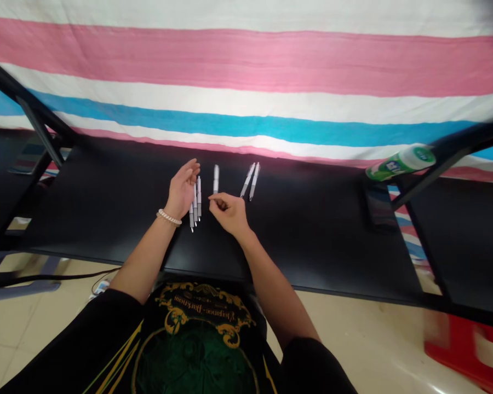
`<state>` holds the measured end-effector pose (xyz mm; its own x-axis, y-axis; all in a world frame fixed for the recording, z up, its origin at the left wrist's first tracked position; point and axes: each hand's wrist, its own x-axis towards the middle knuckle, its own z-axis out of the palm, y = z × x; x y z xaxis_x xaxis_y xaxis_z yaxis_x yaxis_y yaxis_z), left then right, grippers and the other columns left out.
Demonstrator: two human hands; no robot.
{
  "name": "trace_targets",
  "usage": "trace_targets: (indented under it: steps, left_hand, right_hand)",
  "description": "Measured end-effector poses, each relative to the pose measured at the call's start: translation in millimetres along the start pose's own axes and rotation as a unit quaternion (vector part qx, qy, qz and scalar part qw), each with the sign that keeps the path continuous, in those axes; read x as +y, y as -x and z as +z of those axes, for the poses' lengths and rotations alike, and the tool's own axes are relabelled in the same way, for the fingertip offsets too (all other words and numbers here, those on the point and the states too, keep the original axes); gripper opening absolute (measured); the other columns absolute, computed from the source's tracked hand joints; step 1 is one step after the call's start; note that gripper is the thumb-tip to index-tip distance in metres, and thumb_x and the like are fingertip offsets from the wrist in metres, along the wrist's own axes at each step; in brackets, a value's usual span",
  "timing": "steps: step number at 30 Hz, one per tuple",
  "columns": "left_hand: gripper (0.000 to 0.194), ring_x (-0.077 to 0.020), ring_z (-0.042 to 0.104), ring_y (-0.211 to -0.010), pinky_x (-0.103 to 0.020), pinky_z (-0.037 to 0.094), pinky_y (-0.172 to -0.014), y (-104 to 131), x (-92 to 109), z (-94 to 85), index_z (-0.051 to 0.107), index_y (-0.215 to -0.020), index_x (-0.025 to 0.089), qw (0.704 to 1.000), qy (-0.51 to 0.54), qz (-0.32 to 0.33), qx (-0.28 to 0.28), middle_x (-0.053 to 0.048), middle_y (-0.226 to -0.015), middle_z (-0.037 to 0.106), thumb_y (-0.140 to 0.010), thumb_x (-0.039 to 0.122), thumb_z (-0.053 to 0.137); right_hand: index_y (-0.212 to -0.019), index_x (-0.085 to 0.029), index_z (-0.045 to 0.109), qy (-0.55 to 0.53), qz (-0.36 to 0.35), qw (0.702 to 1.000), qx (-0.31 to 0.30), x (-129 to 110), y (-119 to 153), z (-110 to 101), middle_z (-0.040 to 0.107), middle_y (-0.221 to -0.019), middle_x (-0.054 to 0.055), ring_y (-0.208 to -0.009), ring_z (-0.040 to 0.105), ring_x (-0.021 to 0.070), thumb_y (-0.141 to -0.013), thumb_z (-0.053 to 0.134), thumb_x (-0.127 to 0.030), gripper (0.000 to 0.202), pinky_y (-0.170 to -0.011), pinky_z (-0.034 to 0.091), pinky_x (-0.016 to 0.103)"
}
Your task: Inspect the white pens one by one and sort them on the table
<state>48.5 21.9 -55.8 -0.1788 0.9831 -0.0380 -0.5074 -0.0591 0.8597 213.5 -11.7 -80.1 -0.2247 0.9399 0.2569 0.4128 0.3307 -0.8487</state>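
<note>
My left hand [183, 189] is on the black table, its fingers extended and slightly curled. Its edge lies against a row of white-and-grey pens [199, 202], side by side with tips toward me; the hand hides their upper parts. Just right of the row, a single white pen [216, 178] points away from me, slightly blurred. The thumb and fingertips of my right hand [232, 212] are pinched at this pen's near end, which they cover. Beyond the right hand, two more white-and-grey pens [250, 180] lie slanted, close together.
A striped pink, white and blue cloth [246, 60] hangs along the far edge of the black table [320, 235]. On the right, a green-and-white canister [400, 162] stands by a dark metal frame [452, 153]. A red plastic stool [460, 345] is on the floor at lower right.
</note>
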Motion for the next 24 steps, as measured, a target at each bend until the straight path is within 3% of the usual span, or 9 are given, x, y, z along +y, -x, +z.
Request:
trace_targets:
  steps: [4,7,10,13,15,18,24]
  left_hand:
    - [0.023,-0.0247,0.062,-0.120,-0.039,0.046,-0.106,-5.7,-11.0,-12.9,0.076,-0.101,0.023,0.984,-0.143,0.093,0.057,-0.009,-0.120,0.070,-0.080,0.030,0.070]
    - [0.023,-0.0274,0.061,-0.121,-0.044,0.043,-0.110,-5.7,-18.5,-21.4,0.077,-0.101,0.023,0.927,-0.328,0.172,0.053,-0.011,-0.126,0.067,-0.078,0.023,0.072]
    - [0.036,-0.0326,0.054,-0.129,-0.051,0.036,-0.115,-2.5,-25.0,-24.9,0.075,-0.112,0.023,0.866,-0.458,0.203,0.015,-0.013,-0.136,0.060,-0.076,0.018,0.072]
    - [0.047,-0.0374,0.047,-0.134,-0.056,0.031,-0.117,1.5,-30.5,-24.6,0.071,-0.121,0.022,0.831,-0.516,0.208,-0.028,-0.015,-0.140,0.056,-0.075,0.017,0.073]
    - [0.043,-0.0383,0.047,-0.132,-0.057,0.032,-0.115,3.4,-32.6,-23.6,0.071,-0.120,0.021,0.811,-0.543,0.212,-0.055,-0.016,-0.137,0.057,-0.077,0.017,0.070]
    - [0.033,-0.0368,0.050,-0.123,-0.054,0.039,-0.110,4.7,-33.0,-22.5,0.070,-0.114,0.020,0.787,-0.572,0.218,-0.074,-0.017,-0.130,0.058,-0.082,0.015,0.063]
    - [0.022,-0.0341,0.053,-0.109,-0.053,0.045,-0.098,4.2,-32.8,-21.6,0.065,-0.100,0.022,0.769,-0.596,0.226,-0.047,-0.014,-0.113,0.058,-0.084,0.011,0.056]
  right_hand:
    - [-0.088,-0.020,0.075,0.203,0.022,0.978,0.047,11.0,-3.9,-8.2,0.069,-0.070,0.004,-0.066,0.062,0.0179,-0.089,0.056,-0.028,0.020,-0.065,0.043,0.030]
    - [-0.090,-0.020,0.074,0.283,0.031,0.958,0.036,15.2,-3.7,-10.1,0.072,-0.076,0.007,-0.068,0.065,0.0202,-0.092,0.054,-0.027,0.021,-0.063,0.040,0.031]
    - [-0.095,-0.020,0.073,0.282,0.010,0.958,0.044,13.6,-1.7,-8.2,0.074,-0.081,0.007,-0.070,0.065,0.0192,-0.094,0.051,-0.026,0.022,-0.064,0.039,0.030]
    - [-0.098,-0.020,0.071,0.229,-0.038,0.972,0.025,7.6,1.3,-3.1,0.072,-0.076,0.004,-0.069,0.064,0.0165,-0.096,0.051,-0.027,0.022,-0.065,0.040,0.027]
    - [-0.097,-0.020,0.070,0.202,-0.066,0.977,-0.019,3.1,3.6,1.2,0.070,-0.074,0.002,-0.066,0.062,0.0149,-0.096,0.051,-0.028,0.021,-0.064,0.039,0.027]
    - [-0.098,-0.020,0.068,0.198,-0.081,0.974,-0.073,-2.0,6.3,6.3,0.070,-0.075,0.001,-0.064,0.061,0.0142,-0.095,0.051,-0.026,0.018,-0.064,0.037,0.027]
    - [-0.107,-0.020,0.062,0.205,-0.051,0.972,-0.107,-7.7,7.0,6.9,0.071,-0.078,0.000,-0.065,0.062,0.0151,-0.092,0.055,-0.028,0.018,-0.062,0.035,0.027]
